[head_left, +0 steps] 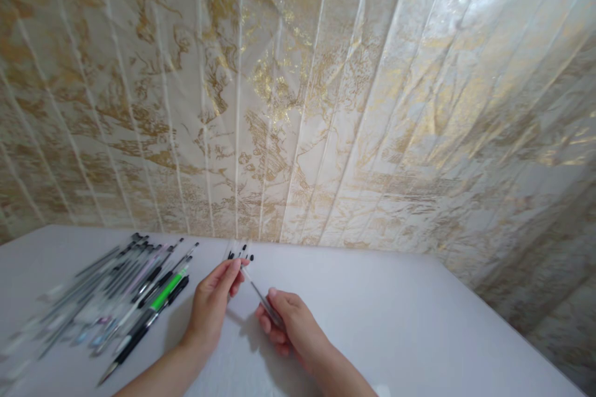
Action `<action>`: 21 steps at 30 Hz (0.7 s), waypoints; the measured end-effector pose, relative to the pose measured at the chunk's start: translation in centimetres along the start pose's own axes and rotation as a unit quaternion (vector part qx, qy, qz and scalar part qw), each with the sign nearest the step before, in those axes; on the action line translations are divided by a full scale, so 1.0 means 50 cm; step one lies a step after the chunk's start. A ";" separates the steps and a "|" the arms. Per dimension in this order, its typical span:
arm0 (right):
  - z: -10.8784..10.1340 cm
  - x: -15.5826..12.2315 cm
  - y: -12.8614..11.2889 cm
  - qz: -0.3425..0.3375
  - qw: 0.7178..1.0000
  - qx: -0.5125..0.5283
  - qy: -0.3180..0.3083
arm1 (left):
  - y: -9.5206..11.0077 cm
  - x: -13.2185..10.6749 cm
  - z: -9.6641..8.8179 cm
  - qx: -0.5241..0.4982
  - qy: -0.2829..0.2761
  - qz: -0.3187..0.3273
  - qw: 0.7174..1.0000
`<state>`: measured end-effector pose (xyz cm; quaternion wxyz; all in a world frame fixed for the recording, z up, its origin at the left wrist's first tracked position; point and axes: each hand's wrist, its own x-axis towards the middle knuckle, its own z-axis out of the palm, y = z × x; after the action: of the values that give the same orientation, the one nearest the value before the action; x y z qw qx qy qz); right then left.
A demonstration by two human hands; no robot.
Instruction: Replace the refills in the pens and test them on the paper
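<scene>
Between my two hands a slim, greyish, see-through pen slants up to the left. My right hand is closed around its lower part, with the thumb along the barrel. At its far, pale end, my left hand pinches with thumb and fingertips. Just beyond these fingertips lie several small black pen caps, partly hidden by my left hand. To the left of my left hand rests a heap of pens, blurred toward its near end.
A green and black pen lies on the heap's right side. All this is on a white table. Behind its far edge hangs a pleated, gold-patterned curtain, which also runs down the right side.
</scene>
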<state>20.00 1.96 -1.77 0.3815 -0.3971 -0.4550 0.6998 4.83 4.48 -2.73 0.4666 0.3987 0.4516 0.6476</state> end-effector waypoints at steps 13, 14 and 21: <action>0.006 -0.010 -0.015 -0.007 1.000 0.007 0.019 | 0.006 -0.003 0.001 -0.006 0.003 0.014 1.000; 0.006 -0.009 -0.014 -0.014 0.999 0.012 0.030 | 0.007 -0.003 0.001 -0.005 0.003 0.015 1.000; 0.001 -0.005 -0.010 0.006 1.000 -0.001 -0.009 | 0.011 -0.005 0.001 -0.004 0.004 0.016 1.000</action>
<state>20.13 1.89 -1.22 0.3728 -0.3944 -0.4568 0.7049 4.80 4.19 -2.23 0.4557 0.4013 0.4449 0.6583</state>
